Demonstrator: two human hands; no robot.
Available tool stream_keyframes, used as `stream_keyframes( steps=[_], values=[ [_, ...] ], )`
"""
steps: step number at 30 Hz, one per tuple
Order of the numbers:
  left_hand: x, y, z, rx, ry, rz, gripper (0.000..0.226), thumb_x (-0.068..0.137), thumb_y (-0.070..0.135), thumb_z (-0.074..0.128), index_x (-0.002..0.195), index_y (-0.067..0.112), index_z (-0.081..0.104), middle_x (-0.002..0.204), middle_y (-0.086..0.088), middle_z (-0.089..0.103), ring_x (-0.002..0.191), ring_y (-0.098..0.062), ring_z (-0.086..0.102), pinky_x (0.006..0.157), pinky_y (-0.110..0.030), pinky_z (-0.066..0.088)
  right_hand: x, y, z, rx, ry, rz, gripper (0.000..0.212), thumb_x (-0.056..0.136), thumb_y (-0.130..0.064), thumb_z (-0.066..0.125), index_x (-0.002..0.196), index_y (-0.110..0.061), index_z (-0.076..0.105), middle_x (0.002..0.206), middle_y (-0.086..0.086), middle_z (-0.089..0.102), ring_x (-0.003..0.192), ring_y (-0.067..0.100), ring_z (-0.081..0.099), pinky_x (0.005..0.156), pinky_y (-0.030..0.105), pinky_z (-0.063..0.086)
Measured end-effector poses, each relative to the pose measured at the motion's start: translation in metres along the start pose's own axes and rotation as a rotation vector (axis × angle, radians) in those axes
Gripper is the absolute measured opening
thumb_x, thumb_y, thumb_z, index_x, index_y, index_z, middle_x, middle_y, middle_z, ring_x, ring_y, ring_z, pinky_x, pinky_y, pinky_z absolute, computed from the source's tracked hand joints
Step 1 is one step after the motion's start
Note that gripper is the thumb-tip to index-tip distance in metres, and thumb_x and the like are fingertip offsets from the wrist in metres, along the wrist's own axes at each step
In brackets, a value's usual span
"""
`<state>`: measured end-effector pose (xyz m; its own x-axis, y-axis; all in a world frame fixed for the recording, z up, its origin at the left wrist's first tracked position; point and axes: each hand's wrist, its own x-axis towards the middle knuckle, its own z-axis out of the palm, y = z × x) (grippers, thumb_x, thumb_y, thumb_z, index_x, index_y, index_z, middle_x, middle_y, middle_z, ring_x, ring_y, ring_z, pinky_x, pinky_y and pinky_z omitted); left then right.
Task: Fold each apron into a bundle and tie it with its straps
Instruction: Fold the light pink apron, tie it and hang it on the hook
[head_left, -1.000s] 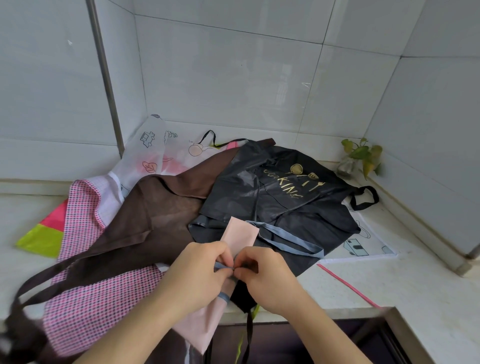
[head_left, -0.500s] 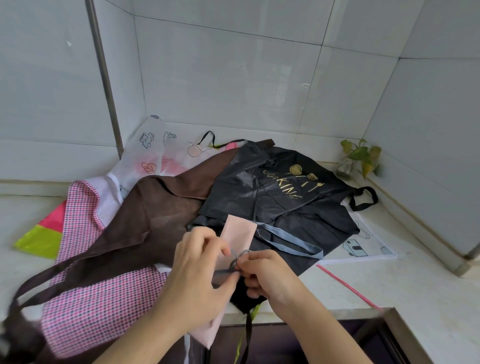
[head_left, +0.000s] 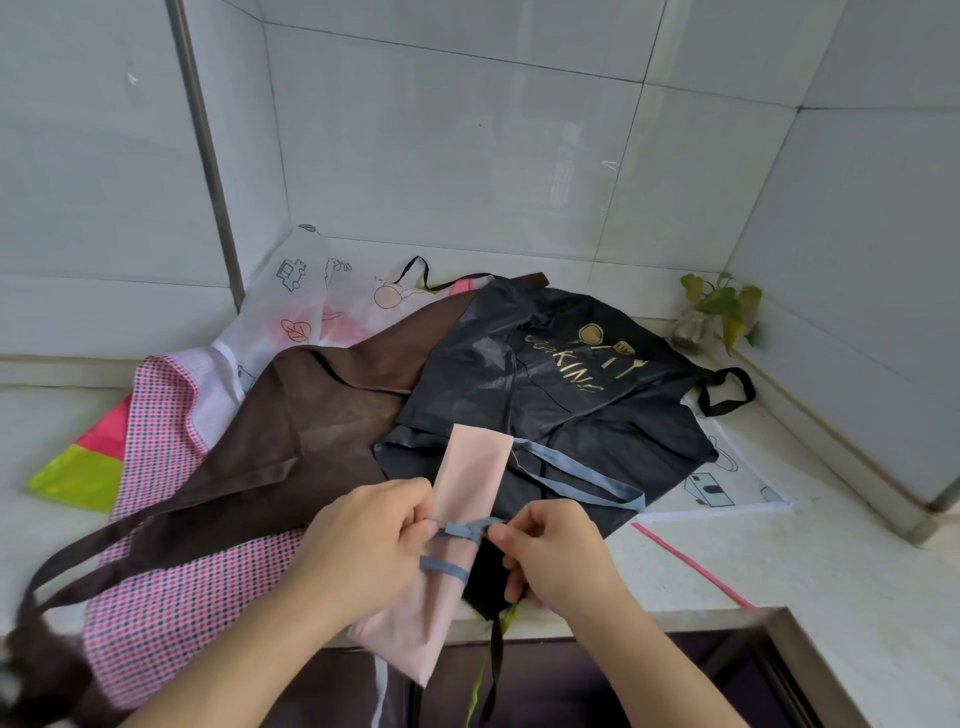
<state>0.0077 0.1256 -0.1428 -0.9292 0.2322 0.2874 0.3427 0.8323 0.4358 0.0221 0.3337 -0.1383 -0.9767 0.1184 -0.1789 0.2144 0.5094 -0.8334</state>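
A pale pink apron (head_left: 470, 470), folded into a long narrow bundle, lies on top of the black apron near the counter's front edge. Its grey-blue strap (head_left: 462, 531) is wrapped twice around the bundle's middle, with a knot between my hands. My left hand (head_left: 363, 540) pinches the strap's end at the bundle's left side. My right hand (head_left: 558, 553) pinches the other end to the right of the knot. A loose length of the same strap (head_left: 582, 480) trails off to the right over the black apron.
A black apron (head_left: 566, 395) with gold "COOKING" print, a brown apron (head_left: 311, 421), a pink checked one (head_left: 171, 597) and a white printed one (head_left: 306, 312) lie heaped across the counter. A small potted plant (head_left: 719, 312) stands in the back right corner. A sink opening (head_left: 675, 675) lies at the front.
My hands have drawn apart sideways, pulling the strap ends out from the knot. The strap now lies tight across the bundle.
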Motion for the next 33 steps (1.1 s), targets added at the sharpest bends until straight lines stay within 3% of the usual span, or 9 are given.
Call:
stream_keyframes(
  steps=[9, 13, 17, 19, 21, 24, 27, 29, 33],
  values=[
    [0.001, -0.001, -0.002, 0.063, -0.089, -0.022, 0.027, 0.098, 0.029, 0.063, 0.076, 0.027, 0.048, 0.075, 0.009, 0.052, 0.067, -0.01, 0.052, 0.057, -0.032, 0.044, -0.002, 0.003, 0.004, -0.098, 0.034, 0.015, 0.021, 0.099, -0.02, 0.067, 0.086, -0.004, 0.068, 0.067, 0.011, 0.075, 0.049, 0.017, 0.07, 0.062, 0.035, 0.063],
    [0.002, -0.006, -0.005, -0.108, -0.175, -0.134, 0.017, 0.096, 0.026, 0.067, 0.084, 0.034, 0.058, 0.078, 0.013, 0.063, 0.067, -0.008, 0.06, 0.064, -0.034, 0.055, -0.003, -0.004, 0.0, 0.016, -0.037, 0.021, 0.023, 0.104, -0.023, 0.06, 0.092, -0.006, 0.069, 0.067, 0.001, 0.074, 0.039, 0.014, 0.057, 0.042, 0.026, 0.042],
    [0.003, 0.001, -0.014, -0.246, -0.314, -0.244, 0.025, 0.086, 0.033, 0.068, 0.11, 0.041, 0.065, 0.097, 0.02, 0.07, 0.079, 0.002, 0.067, 0.078, -0.026, 0.059, 0.002, -0.012, 0.001, 0.19, -0.15, 0.064, 0.023, 0.098, -0.021, 0.065, 0.098, 0.001, 0.071, 0.059, 0.004, 0.063, 0.04, 0.016, 0.04, 0.044, 0.026, 0.032],
    [0.002, 0.012, -0.019, -0.362, -0.362, -0.245, 0.028, 0.079, 0.052, 0.069, 0.104, 0.04, 0.07, 0.092, 0.021, 0.073, 0.081, 0.003, 0.068, 0.078, -0.029, 0.059, 0.002, -0.017, 0.009, 0.25, -0.143, 0.024, 0.023, 0.096, -0.019, 0.067, 0.097, 0.004, 0.068, 0.059, 0.002, 0.051, 0.043, 0.013, 0.037, 0.044, 0.024, 0.029],
    [0.002, 0.026, -0.025, -0.504, -0.396, -0.239, 0.028, 0.082, 0.059, 0.073, 0.095, 0.034, 0.073, 0.088, 0.016, 0.075, 0.082, 0.0, 0.069, 0.077, -0.03, 0.054, -0.002, -0.028, 0.011, 0.394, -0.189, -0.082, 0.035, 0.098, -0.032, 0.064, 0.093, 0.003, 0.066, 0.07, 0.008, 0.052, 0.054, 0.017, 0.043, 0.049, 0.025, 0.031],
    [0.007, 0.034, -0.034, -0.699, -0.229, -0.322, 0.009, 0.091, 0.032, 0.078, 0.094, 0.024, 0.077, 0.089, 0.001, 0.079, 0.089, -0.018, 0.075, 0.086, -0.042, 0.057, -0.01, -0.039, 0.003, 0.507, -0.328, -0.281, 0.033, 0.1, -0.031, 0.055, 0.111, -0.008, 0.076, 0.085, 0.01, 0.064, 0.078, 0.023, 0.058, 0.064, 0.029, 0.041],
    [0.005, 0.036, -0.047, -1.028, -0.135, -0.438, 0.018, 0.09, 0.002, 0.074, 0.106, 0.009, 0.077, 0.095, -0.016, 0.079, 0.096, -0.04, 0.075, 0.089, -0.055, 0.06, -0.009, -0.038, -0.009, 0.439, -0.124, -0.205, 0.02, 0.099, -0.009, 0.059, 0.103, -0.015, 0.078, 0.086, 0.007, 0.072, 0.081, 0.02, 0.067, 0.066, 0.031, 0.051],
    [0.001, 0.037, -0.052, -1.157, -0.167, -0.441, 0.027, 0.09, -0.001, 0.072, 0.117, 0.004, 0.071, 0.104, -0.022, 0.078, 0.099, -0.044, 0.075, 0.088, -0.058, 0.061, -0.007, -0.037, -0.013, 0.44, -0.026, -0.047, 0.015, 0.098, -0.011, 0.061, 0.095, -0.009, 0.076, 0.084, 0.008, 0.074, 0.077, 0.022, 0.068, 0.066, 0.034, 0.056],
    [-0.003, 0.046, -0.051, -1.148, -0.352, -0.388, 0.047, 0.081, -0.002, 0.079, 0.125, 0.009, 0.067, 0.113, -0.02, 0.076, 0.104, -0.041, 0.074, 0.098, -0.059, 0.056, -0.018, -0.045, -0.022, 0.67, -0.176, -0.003, 0.032, 0.1, -0.031, 0.061, 0.106, -0.004, 0.078, 0.102, 0.015, 0.078, 0.091, 0.029, 0.073, 0.081, 0.036, 0.059]
  ],
)
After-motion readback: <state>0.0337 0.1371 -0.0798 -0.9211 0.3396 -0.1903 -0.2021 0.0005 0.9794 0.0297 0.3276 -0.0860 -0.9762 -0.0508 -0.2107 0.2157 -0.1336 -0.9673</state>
